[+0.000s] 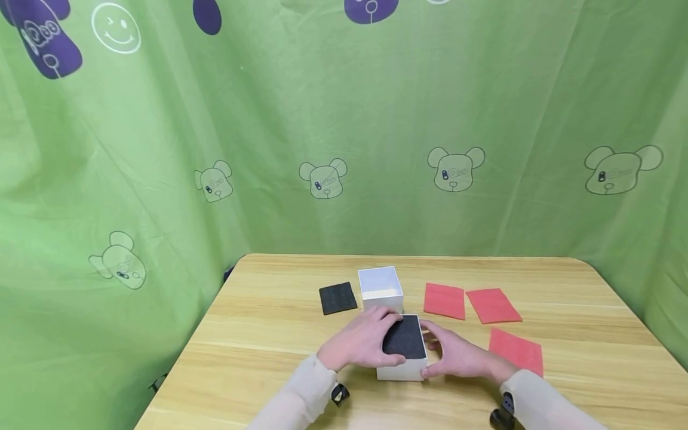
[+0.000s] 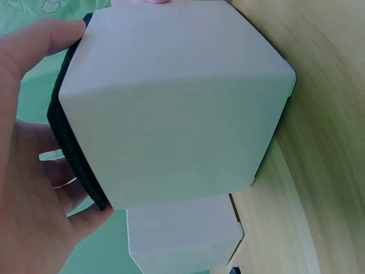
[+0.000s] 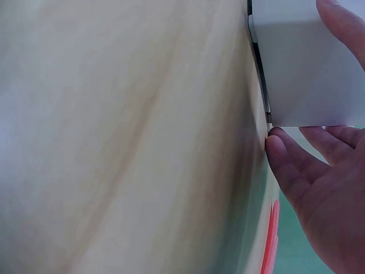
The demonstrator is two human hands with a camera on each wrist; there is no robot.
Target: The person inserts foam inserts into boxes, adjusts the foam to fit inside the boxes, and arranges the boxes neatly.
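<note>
A white box (image 1: 400, 370) stands on the table near its front, with a black foam sheet (image 1: 404, 338) lying over its top. In the left wrist view the black foam sheet (image 2: 71, 142) sticks out slightly past the box's edges. My left hand (image 1: 366, 339) holds this sheet from the left, thumb at the near edge and fingers at the far one. My right hand (image 1: 459, 353) grips the white box (image 3: 313, 68) from the right, its thumb on the near side and fingers around the far side.
Behind stands a second, open white box (image 1: 380, 286). Another black foam sheet (image 1: 337, 298) lies left of it. To the right lie red sheets (image 1: 444, 300), (image 1: 493, 305), (image 1: 517, 350) on the wooden table (image 1: 258, 334). A green curtain (image 1: 376, 227) hangs behind the table.
</note>
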